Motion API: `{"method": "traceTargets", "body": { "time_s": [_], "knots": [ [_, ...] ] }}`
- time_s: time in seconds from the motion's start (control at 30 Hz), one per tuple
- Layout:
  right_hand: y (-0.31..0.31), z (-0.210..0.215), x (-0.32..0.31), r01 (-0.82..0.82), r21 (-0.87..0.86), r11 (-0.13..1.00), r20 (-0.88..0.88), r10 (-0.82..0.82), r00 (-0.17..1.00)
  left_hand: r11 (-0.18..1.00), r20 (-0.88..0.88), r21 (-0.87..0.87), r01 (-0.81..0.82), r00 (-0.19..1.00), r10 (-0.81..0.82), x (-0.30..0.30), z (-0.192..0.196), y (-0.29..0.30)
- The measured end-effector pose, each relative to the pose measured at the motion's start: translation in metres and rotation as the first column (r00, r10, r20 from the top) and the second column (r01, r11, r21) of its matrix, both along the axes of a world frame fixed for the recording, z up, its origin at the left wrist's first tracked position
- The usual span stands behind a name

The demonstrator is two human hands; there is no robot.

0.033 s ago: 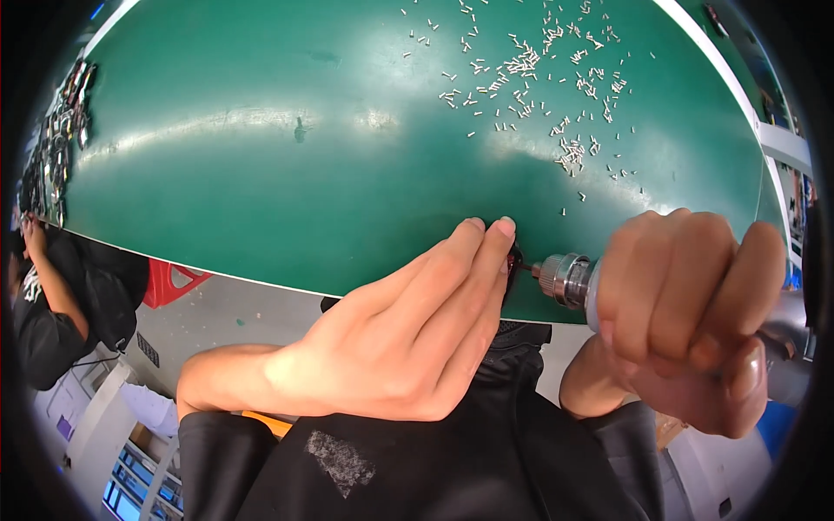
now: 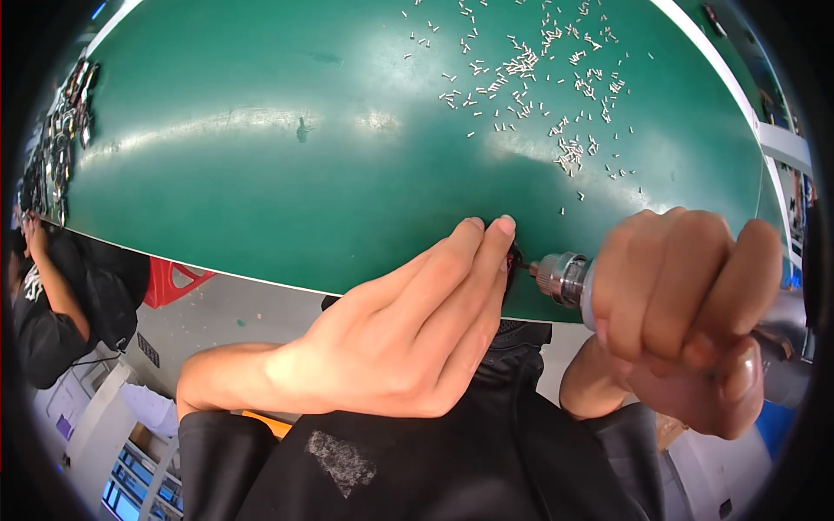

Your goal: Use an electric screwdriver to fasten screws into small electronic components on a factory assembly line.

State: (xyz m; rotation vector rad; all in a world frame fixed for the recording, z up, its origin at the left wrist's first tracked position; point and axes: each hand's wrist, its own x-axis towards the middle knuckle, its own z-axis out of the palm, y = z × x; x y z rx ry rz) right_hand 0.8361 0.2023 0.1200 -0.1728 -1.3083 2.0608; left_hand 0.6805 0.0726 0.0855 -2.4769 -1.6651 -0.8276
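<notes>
Two hands meet at the near edge of the green table (image 2: 261, 174). My left hand (image 2: 400, 339) pinches a small dark part (image 2: 514, 259) at its fingertips, fingers stretched long and close together. My right hand (image 2: 686, 313) is clenched around a power screwdriver (image 2: 563, 278), its long axis lying level, tip pointing left into the part. Small metal pins (image 2: 539, 78) lie scattered toward the far right corner.

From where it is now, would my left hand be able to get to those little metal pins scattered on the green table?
Probably yes: the left hand rests at the table's near edge, and only bare green surface lies between it and the pins.
</notes>
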Motion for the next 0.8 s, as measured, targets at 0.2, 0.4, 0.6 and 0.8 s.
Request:
{"method": "traceTargets", "body": {
  "time_s": [0.2,0.4,0.6,0.8],
  "knots": [
    [0.000,0.016,-0.010,-0.037,0.088,0.995,0.054,0.032,0.998,0.997,-0.084,-0.060,0.047,0.995,-0.052,-0.006,0.018,-0.001],
    [0.000,0.004,-0.024,-0.022,0.190,0.982,-0.025,0.027,0.999,0.995,-0.036,-0.093,0.019,0.999,-0.022,-0.007,0.014,-0.008],
    [0.011,0.005,0.026,0.213,-0.207,0.955,-0.214,-0.256,0.942,0.880,-0.018,-0.220,-0.421,0.904,0.428,-0.061,0.012,-0.033],
    [0.011,-0.021,0.054,0.219,-0.485,0.847,-0.230,-0.365,0.902,0.591,-0.286,0.124,-0.797,0.541,0.791,-0.135,0.022,-0.027]
  ]
}}
